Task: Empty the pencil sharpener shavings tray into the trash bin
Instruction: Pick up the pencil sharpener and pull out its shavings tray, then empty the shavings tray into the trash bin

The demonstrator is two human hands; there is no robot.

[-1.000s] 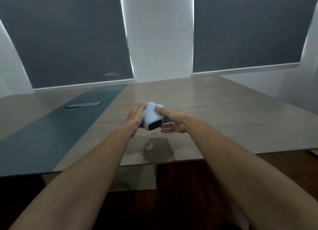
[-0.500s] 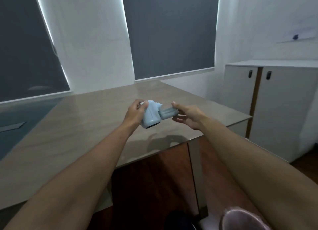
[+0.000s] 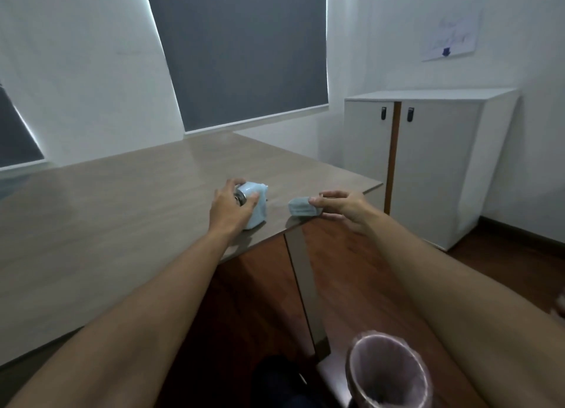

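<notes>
- While the counter fills the view, the bin waits on the floor below its corner.
- Left hand clamps the sharpener standing on the counter.
- Right hand pinches the tray, clear of the sharpener, over the counter's edge.

Pale-blue sharpener on table corner; tray out; lined bin below

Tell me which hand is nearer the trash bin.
Right. The right hand, holding the shavings tray, is past the table corner above the trash bin; the left hand grips the sharpener on the table.
</notes>
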